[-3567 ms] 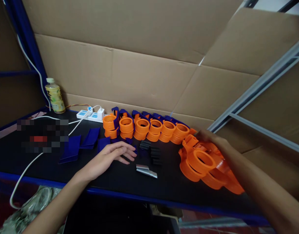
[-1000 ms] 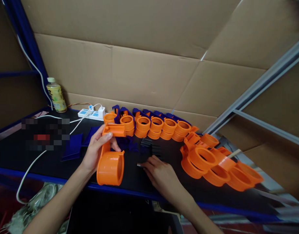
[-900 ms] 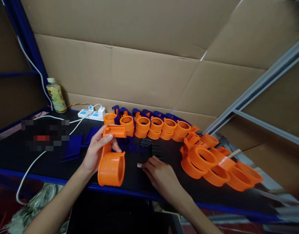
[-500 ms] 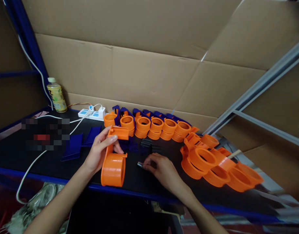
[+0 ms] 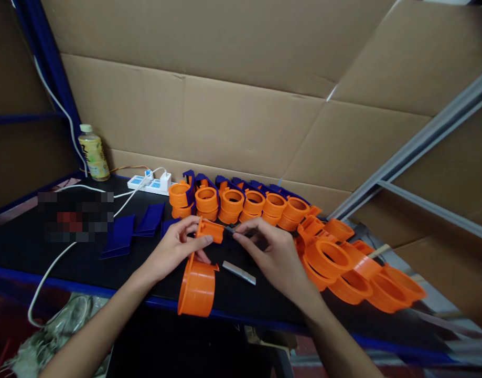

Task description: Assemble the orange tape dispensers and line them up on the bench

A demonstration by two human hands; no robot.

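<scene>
My left hand [image 5: 180,245] grips an orange plastic tape dispenser [image 5: 199,287] by its upper end, with the thumb on the short trough-shaped part and the round ring hanging below. My right hand [image 5: 270,252] pinches a small dark piece [image 5: 229,230] between thumb and fingertips, right at the open end of that trough; whether it touches the trough I cannot tell. A flat silvery metal strip [image 5: 239,273] lies on the black table between the two hands. The fingers partly hide the dark piece.
Behind the hands stands a row of orange rings with blue parts [image 5: 233,198]. More orange dispensers [image 5: 343,262] are piled at the right. Flat blue pieces [image 5: 118,236], a white power strip [image 5: 150,182] with cables and a bottle [image 5: 94,155] are at the left. Cardboard [image 5: 241,121] lines the back.
My left hand has brought the dispenser a little right and lower. My right hand has moved up from beside the metal strip to the dispenser's trough, with a dark piece now between its fingertips.
</scene>
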